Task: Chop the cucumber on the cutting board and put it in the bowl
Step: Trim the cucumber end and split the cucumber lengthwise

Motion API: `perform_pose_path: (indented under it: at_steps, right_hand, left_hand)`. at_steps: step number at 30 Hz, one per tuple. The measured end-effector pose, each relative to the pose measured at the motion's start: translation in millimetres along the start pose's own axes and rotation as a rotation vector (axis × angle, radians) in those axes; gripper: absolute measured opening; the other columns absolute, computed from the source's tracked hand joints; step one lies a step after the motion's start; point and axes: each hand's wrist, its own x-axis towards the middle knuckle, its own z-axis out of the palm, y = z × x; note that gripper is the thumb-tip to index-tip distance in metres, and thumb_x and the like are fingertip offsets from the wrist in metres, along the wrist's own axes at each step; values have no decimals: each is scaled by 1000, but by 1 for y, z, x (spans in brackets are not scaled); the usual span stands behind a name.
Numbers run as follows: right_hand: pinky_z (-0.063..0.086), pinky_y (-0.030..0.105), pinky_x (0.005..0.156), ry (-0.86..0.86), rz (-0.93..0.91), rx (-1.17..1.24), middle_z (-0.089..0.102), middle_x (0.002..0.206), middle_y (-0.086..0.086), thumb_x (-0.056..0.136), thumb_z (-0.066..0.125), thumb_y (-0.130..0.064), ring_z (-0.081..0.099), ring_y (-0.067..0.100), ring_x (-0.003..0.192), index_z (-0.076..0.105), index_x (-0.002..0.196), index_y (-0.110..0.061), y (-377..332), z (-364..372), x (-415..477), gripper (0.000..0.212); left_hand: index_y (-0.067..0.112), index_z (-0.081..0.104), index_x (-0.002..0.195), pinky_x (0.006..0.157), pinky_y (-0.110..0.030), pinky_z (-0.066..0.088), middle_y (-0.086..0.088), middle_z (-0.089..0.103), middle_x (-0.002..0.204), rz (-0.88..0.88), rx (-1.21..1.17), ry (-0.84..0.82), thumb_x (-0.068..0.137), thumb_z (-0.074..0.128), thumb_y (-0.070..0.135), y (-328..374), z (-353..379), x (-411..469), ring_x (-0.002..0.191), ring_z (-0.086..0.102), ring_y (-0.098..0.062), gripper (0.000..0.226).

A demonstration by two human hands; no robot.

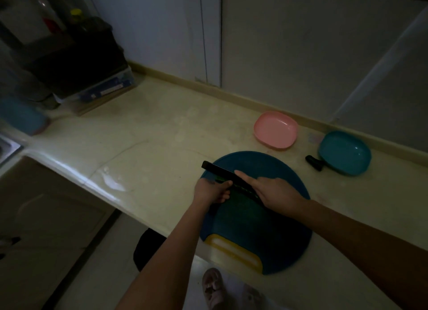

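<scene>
A round blue cutting board [259, 166] with a yellow handle lies at the counter's front edge. On its left part lies a dark green cucumber [219, 179], mostly hidden in the dim light. My left hand [212, 191] grips the cucumber with curled fingers. My right hand [273, 191] holds a dark knife [217, 170] by its handle, index finger stretched along the spine. The blade lies across the cucumber and points up-left past the board's rim. A pink bowl [275, 130] and a teal bowl [345, 152] stand behind the board to the right, both with nothing visible inside.
A small black object [313, 162] lies just left of the teal bowl. Dark boxes and bottles [76, 62] crowd the counter's far left corner, with a blue container [22, 117] in front of them. A wet patch [111, 180] sits near the counter's front edge.
</scene>
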Motion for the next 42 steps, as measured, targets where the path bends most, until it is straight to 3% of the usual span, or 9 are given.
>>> perform_pose_path:
  at_steps: [4,6,10,14,20,24,32,39,42]
  right_hand:
    - [22,23,41,30,-10,-82,58,100,11,97,42,-23,36,14,53,-29,132,-40,-6,4,1,82]
    - [9,20,38,95,-15,-117,55,79,7,89,57,-20,21,9,44,-19,139,-40,-9,4,0,93]
    - [5,20,38,56,-8,-158,49,69,3,82,64,-19,9,7,42,-11,143,-38,-8,8,3,98]
    - [15,25,42,-20,20,-99,55,99,11,96,37,-16,22,11,48,-35,129,-38,-15,7,3,82]
    - [20,26,44,-51,37,-88,55,105,14,96,35,-15,39,20,62,-34,129,-39,-19,2,7,80]
    - [34,31,56,-60,21,-61,54,98,11,96,36,-16,42,19,65,-35,127,-41,-16,5,15,81]
    - [36,32,57,-100,16,-58,56,94,9,97,37,-21,43,19,64,-33,127,-43,-10,8,22,80]
    - [39,33,60,-115,26,-33,52,88,9,96,36,-23,45,20,67,-26,134,-41,3,-5,13,74]
    - [43,35,62,-127,43,-33,47,80,4,96,33,-16,49,20,66,-22,135,-47,21,-9,-3,74]
  left_hand:
    - [6,63,74,53,-20,53,-8,65,67,15,12,-36,80,73,20,0,-3,1,54,61,-13,19]
    - [7,62,75,52,-21,53,-8,65,67,16,16,-43,80,73,19,0,-4,2,54,61,-13,17]
    - [5,62,78,50,-20,53,-8,64,66,4,29,-53,81,72,17,1,-4,4,50,60,-11,16]
    - [6,62,79,51,-21,53,-8,64,66,14,45,-74,81,72,17,1,-5,7,49,60,-11,15]
    - [5,62,81,51,-21,53,-9,64,68,25,77,-111,82,71,16,3,-7,7,50,61,-11,14]
    - [2,63,88,52,-20,53,-10,65,72,8,73,-132,82,71,15,3,-8,10,56,62,-14,16]
    - [8,63,81,55,-23,54,-9,64,71,-4,91,-156,82,71,15,3,-9,13,58,62,-15,11]
    - [3,61,92,49,-19,51,-8,63,72,-81,163,-145,85,65,14,8,-5,12,59,60,-14,13]
    - [4,59,79,49,-19,50,-8,62,72,-124,189,-136,86,63,11,10,-3,9,59,59,-14,10]
